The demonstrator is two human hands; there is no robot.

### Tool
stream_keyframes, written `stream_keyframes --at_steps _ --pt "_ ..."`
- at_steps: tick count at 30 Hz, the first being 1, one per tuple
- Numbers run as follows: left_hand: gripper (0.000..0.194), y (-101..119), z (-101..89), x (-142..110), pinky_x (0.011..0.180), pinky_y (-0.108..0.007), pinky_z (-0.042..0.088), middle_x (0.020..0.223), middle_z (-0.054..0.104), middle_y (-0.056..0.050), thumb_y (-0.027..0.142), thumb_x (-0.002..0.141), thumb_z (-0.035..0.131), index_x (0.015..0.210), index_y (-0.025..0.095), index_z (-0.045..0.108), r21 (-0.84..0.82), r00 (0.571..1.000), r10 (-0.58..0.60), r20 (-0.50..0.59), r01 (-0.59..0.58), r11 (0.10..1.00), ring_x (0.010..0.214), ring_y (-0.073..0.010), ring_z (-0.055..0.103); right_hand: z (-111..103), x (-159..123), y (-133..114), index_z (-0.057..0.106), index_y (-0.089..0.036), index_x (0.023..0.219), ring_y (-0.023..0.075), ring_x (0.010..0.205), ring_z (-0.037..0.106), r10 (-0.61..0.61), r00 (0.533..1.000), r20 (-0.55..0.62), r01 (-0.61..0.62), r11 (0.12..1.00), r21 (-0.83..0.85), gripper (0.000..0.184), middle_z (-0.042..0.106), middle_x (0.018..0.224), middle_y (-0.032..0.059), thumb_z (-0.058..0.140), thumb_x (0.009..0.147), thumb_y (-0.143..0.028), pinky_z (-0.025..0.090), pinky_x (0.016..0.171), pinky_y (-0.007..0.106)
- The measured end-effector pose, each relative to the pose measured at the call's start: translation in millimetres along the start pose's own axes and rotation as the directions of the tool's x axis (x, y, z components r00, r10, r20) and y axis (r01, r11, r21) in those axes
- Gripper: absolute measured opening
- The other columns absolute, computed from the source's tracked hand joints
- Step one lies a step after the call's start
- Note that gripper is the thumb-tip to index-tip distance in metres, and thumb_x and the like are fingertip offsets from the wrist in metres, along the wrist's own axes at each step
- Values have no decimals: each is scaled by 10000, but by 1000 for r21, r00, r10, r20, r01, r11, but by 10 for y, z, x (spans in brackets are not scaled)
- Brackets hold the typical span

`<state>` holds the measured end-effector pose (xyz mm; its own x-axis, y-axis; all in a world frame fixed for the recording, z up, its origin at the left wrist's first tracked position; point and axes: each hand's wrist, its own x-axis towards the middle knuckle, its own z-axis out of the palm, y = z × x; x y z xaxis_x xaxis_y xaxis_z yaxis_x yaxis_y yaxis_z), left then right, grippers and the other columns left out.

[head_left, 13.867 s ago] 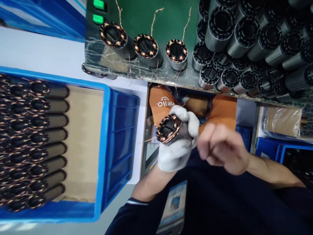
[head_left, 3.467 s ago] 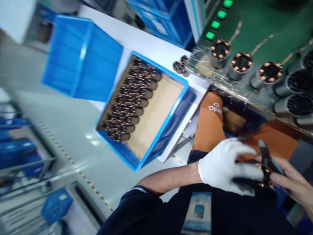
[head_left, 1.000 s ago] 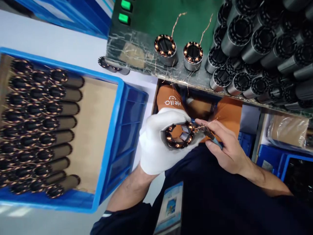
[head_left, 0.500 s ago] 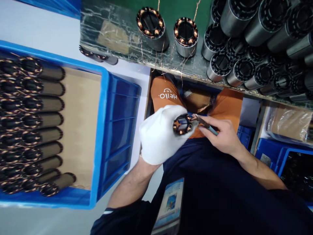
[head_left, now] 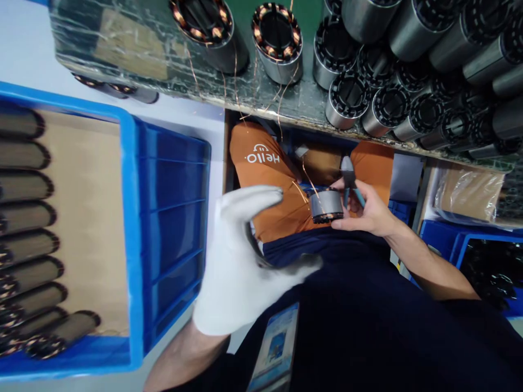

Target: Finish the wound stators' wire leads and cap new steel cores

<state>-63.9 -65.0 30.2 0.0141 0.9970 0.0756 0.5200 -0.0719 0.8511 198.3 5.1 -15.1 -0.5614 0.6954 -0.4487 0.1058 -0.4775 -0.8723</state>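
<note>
In my bare right hand [head_left: 370, 212] is a motor stator [head_left: 327, 205], a short grey metal cylinder with copper windings and loose copper wire ends. The same hand also keeps a pair of cutting pliers [head_left: 349, 177], jaws upward, against the palm. My left hand [head_left: 249, 256], in a white glove with dark patches at the palm side, is spread wide to the left of the stator. Nothing lies between its thumb and fingers. Both hands are above my lap.
Two wound stators [head_left: 278, 41] with trailing wires stand on the green bench [head_left: 188, 81]. Several bare stators [head_left: 347, 100] crowd its right side. At left, a blue crate [head_left: 133, 234] holds rows of wound stators [head_left: 30, 239]. A phone-like screen [head_left: 273, 348] is at my chest.
The stator has passed from my gloved left hand into my right, which still has the pliers. My left hand has opened and moved left and down. The view has shifted.
</note>
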Motion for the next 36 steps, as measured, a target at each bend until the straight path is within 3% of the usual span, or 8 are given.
stream_keyframes --at_steps 2,5,7,9,13,22,32,36 --pt "644 -48 -2 -4 1161 -581 649 1374 775 -116 370 804 956 1398 289 721 -231 974 -137 181 177 957 1307 -376 766 -24 -69 -62 731 -229 1276 122 706 634 -118 993 -11 116 990 -78 707 796 1086 24 1100 736 -498 614 789 317" --pt "493 -70 186 103 1019 -490 719 1174 851 -94 308 761 934 1229 235 797 -560 785 -70 616 498 662 1137 -342 835 21 -144 -199 770 -239 1227 238 986 805 -316 943 103 329 932 -152 540 828 1313 115 1030 852 -527 672 983 429" --pt "454 -11 332 191 958 -457 729 1090 859 -87 278 717 962 1135 204 800 -630 724 -4 689 602 491 1087 -335 844 47 -203 -346 785 -263 1262 292 1211 815 -410 894 179 445 859 -253 431 818 1396 118 979 928 -454 668 1076 451" --pt "392 79 409 258 927 -400 717 1070 851 -67 227 733 950 1083 205 774 -658 742 -18 670 606 447 1045 -291 841 23 -287 -532 779 -283 1368 306 1363 762 -438 870 226 492 743 -454 439 762 1508 121 938 964 -350 653 1137 443" --pt "406 209 341 341 855 -284 660 1036 807 -15 164 735 952 1063 214 719 -649 823 -87 561 502 571 936 -188 786 -139 -486 -855 684 -288 1608 285 1316 741 -327 885 331 459 491 -741 600 706 1499 121 689 1019 -177 664 1076 409" --pt "279 223 351 372 764 -262 568 914 745 28 264 855 919 983 210 677 -482 832 -82 549 395 782 821 -146 710 -255 -602 -924 624 -285 1685 251 889 642 -275 845 458 505 130 -853 694 724 1073 58 628 994 -225 557 784 378" --pt "311 210 531 347 765 -341 554 871 749 8 284 826 801 968 262 524 -237 906 -165 390 272 933 770 -191 715 -195 -584 -885 631 -217 1679 252 876 616 -245 897 368 391 52 -919 666 661 1018 61 591 1015 -177 520 798 384" --pt "298 281 504 407 673 -346 491 782 697 17 298 821 776 918 274 495 -73 875 -161 456 217 973 659 -189 656 -148 -595 -926 651 -224 1661 216 801 619 -237 895 379 392 9 -920 610 651 913 18 592 1057 -176 474 730 346"
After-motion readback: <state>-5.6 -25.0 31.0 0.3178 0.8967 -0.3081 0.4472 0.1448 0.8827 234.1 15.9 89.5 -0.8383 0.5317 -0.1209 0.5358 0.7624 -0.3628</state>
